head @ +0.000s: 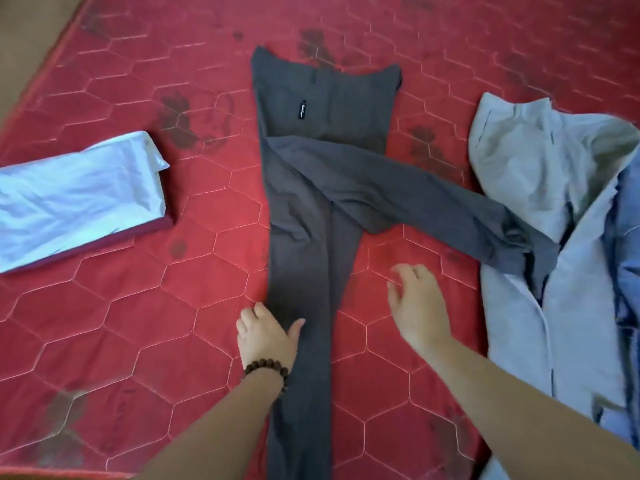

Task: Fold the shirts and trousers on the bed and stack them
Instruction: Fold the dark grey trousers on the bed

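Note:
Dark grey trousers (311,188) lie down the middle of the red quilted bed (138,306), waistband at the far end. One leg runs straight toward me; the other slants right, its end resting on a pile of unfolded clothes. My left hand (266,336), with a bead bracelet on the wrist, rests on the left edge of the straight leg, its fingers curled at the hem line and thumb on the cloth. My right hand (417,303) hovers over the mattress right of that leg, fingers loosely bent, holding nothing.
A folded stack (79,199) sits at the left, a pale blue shirt on top of a maroon garment. At the right lies an unfolded pile: a light grey garment (540,174) and blue denim (627,271) under it.

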`<state>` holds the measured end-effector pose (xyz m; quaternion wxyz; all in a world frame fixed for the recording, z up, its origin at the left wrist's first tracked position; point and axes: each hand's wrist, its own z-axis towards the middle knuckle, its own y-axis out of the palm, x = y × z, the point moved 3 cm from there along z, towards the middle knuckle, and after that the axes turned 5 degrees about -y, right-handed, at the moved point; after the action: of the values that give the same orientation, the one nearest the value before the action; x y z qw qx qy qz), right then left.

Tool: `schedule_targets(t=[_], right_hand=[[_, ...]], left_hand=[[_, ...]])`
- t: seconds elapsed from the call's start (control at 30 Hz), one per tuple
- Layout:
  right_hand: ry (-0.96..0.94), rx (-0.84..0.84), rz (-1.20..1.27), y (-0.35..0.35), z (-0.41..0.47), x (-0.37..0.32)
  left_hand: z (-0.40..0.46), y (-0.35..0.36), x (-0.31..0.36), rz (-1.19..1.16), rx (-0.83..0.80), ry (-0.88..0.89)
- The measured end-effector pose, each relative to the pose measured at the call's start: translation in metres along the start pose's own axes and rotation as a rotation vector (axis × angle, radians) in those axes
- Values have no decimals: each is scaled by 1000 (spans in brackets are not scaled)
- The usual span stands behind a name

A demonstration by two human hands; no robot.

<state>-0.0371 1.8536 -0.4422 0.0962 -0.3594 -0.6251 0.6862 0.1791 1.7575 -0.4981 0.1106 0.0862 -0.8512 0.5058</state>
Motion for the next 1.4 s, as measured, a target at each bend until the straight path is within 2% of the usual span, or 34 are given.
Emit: schedule_targets(t=[0.07, 0.13, 0.2, 0.27, 0.37, 0.53, 0.63, 0.7, 0.8, 1.0, 1.1, 1.17, 1.23, 1.3, 1.4], right_hand=[[152, -127, 185, 40, -15, -26], [343, -180, 338, 69, -19, -40], [535, -203, 476, 86, -19, -48], [629, -257, 519, 98, -21, -53], [620, -291, 522, 106, -23, -51], [721, -190, 599, 96, -27, -20], [721, -158, 654, 98, -32, -14], [727, -193, 684, 98, -39, -23], [751, -344, 813, 99, -60, -41], [861, -254, 905, 83, -73, -25], [910, -369, 1054, 77, -86, -29], [894, -526, 975, 77, -102, -40], [854, -603, 872, 78, -116, -49], [826, -611, 819, 81, -127, -56], [814, -523, 853, 78, -134, -57]], left_hand=[[15, -2, 5, -179, -68, -126], [25, -1, 3, -224, -128, -184], [31, 0, -4, -252, -117, -161], [33, 0, -12, -311, -109, -96], [35, -5, -20, -329, -143, -19], [50, -19, -42, -326, -151, -25], [47, -24, -36, -327, -133, -15], [36, -20, -31, -345, -179, -56], [14, -8, -31, -360, -322, -85], [21, -11, -54, -471, -307, -160], [12, -7, -60, -571, -378, -219], [-6, 3, -65, -525, -524, -307], [-24, 11, -71, -425, -617, -283], [-37, 16, -78, -363, -658, -272], [-39, 18, -94, -381, -637, -286]])
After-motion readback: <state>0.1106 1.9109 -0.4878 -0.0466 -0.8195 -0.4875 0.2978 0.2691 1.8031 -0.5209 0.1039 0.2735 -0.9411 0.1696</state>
